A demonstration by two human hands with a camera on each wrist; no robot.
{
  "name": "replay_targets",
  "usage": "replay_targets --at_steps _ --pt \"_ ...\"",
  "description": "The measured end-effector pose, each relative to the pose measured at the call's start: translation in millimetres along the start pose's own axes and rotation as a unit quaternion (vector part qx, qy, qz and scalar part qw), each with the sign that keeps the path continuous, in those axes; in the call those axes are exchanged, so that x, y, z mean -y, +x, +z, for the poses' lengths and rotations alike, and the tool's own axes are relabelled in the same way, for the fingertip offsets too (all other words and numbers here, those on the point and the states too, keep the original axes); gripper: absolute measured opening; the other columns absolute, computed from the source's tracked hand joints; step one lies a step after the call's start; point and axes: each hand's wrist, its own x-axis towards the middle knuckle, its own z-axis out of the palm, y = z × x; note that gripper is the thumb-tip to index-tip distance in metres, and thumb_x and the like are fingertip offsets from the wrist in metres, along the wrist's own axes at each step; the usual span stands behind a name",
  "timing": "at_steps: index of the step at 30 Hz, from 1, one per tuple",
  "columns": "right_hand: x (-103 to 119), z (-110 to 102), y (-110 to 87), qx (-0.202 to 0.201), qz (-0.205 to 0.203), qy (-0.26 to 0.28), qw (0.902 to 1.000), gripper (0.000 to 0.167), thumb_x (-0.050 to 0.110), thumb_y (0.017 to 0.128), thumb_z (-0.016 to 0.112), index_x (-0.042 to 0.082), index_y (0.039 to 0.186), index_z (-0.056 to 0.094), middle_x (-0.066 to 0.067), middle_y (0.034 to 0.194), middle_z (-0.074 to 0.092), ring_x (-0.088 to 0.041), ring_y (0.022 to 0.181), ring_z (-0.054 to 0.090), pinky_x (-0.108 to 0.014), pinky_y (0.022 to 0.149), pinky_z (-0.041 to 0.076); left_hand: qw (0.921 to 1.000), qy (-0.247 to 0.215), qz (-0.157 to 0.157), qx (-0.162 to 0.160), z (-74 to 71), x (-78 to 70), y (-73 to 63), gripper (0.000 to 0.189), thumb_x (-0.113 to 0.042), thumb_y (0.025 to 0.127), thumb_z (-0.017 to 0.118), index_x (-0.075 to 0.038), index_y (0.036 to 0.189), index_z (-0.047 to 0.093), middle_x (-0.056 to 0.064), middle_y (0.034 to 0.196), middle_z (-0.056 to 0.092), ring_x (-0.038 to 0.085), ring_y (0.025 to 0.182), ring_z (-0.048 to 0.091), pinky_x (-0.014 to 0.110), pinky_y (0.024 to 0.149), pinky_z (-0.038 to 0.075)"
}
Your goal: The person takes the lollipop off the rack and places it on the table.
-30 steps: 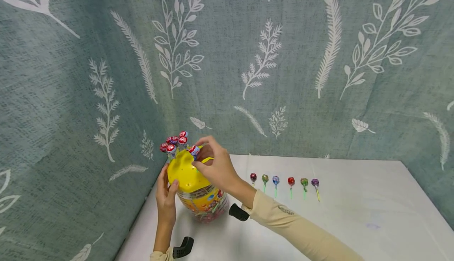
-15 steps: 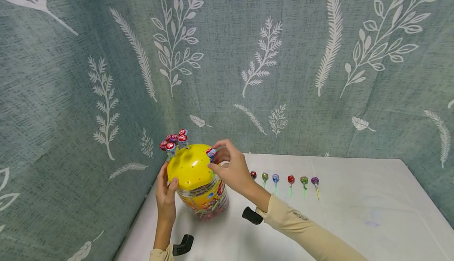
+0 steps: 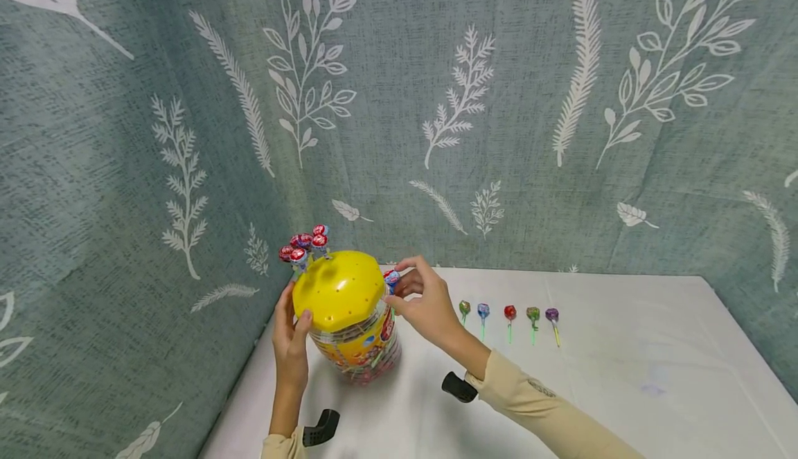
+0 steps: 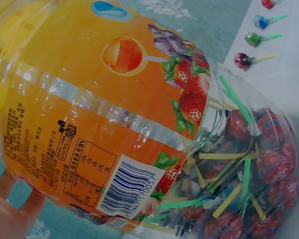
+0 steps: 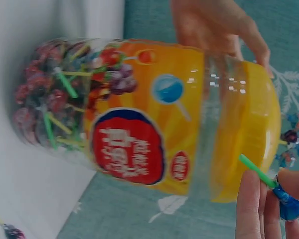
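Observation:
A clear candy jar (image 3: pixel 368 358) with a yellow domed lid (image 3: pixel 339 289) stands on the table. My left hand (image 3: pixel 290 348) grips the left side of the jar at the lid, thumb in front. Between thumb and fingers of my right hand (image 3: pixel 430 307) is a lollipop (image 5: pixel 290 206) with a blue wrapper and green stick. It is just right of the lid, the stick pointing towards the lid's edge in the right wrist view. Several red-and-blue wrapped lollipops (image 3: pixel 302 246) stand upright in the lid's far left part. Small holes dot the rest of the lid.
A row of lollipops (image 3: pixel 510 313) lies on the white table (image 3: pixel 623 376), right of the jar. More lollipops (image 4: pixel 274 164) fill the jar's lower part. A leaf-patterned curtain (image 3: pixel 386 133) hangs behind and along the left.
My right hand has moved rightwards with the lollipop, from above the lid to beside its right edge. It now covers the leftmost lollipop of the row. My left hand has stayed put.

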Motion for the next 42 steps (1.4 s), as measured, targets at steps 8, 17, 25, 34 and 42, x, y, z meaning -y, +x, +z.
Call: replay_targets --at_steps 8,17,25,34,42 --pt "-18 -6 -9.8 -0.009 0.025 0.007 0.9996 0.038 -0.013 0.078 0.067 -0.009 0.111 0.049 -0.030 0.087 0.059 -0.043 0.075 0.060 -0.049 0.061 0.054 1.0000 -0.001 0.000 -0.002 0.0 0.2 0.3 0.056 -0.013 0.095 0.045 -0.011 0.148 0.028 0.003 0.150 0.031 0.018 0.135 0.032 0.016 0.099 0.034" --pt "-62 -10 -18.7 -0.025 0.059 0.004 0.9979 0.041 -0.012 0.076 0.070 -0.005 0.111 0.050 -0.023 0.083 0.061 -0.038 0.072 0.061 -0.043 0.058 0.055 1.0000 0.003 0.000 -0.003 0.6 0.9 0.6 0.056 -0.014 0.095 0.046 -0.015 0.148 0.030 0.003 0.149 0.032 0.018 0.135 0.032 0.016 0.099 0.034" --pt "-97 -12 -23.0 -0.035 0.084 0.012 0.9957 0.041 -0.008 0.075 0.073 0.003 0.109 0.052 -0.015 0.080 0.062 -0.028 0.068 0.063 -0.034 0.054 0.055 1.0000 0.004 0.006 0.002 0.0 1.7 1.8 0.057 -0.011 0.094 0.046 -0.011 0.149 0.028 0.006 0.151 0.029 0.019 0.135 0.030 0.016 0.099 0.034" --pt "-93 -15 -35.1 -0.039 0.123 0.015 0.9916 0.040 -0.010 0.076 0.070 -0.005 0.110 0.050 -0.024 0.084 0.060 -0.039 0.073 0.062 -0.043 0.058 0.055 0.9999 0.000 -0.009 -0.003 -1.5 0.2 -1.2 0.058 -0.011 0.094 0.048 -0.014 0.148 0.029 0.004 0.151 0.029 0.019 0.137 0.027 0.017 0.100 0.035" --pt "-102 -16 -43.7 -0.059 0.159 0.005 0.9855 0.040 -0.012 0.075 0.070 -0.004 0.109 0.050 -0.023 0.081 0.059 -0.036 0.070 0.063 -0.042 0.056 0.055 0.9999 0.010 -0.002 -0.003 -1.9 0.4 1.9 0.058 -0.011 0.093 0.048 -0.015 0.148 0.030 0.002 0.151 0.030 0.020 0.138 0.026 0.016 0.100 0.034"
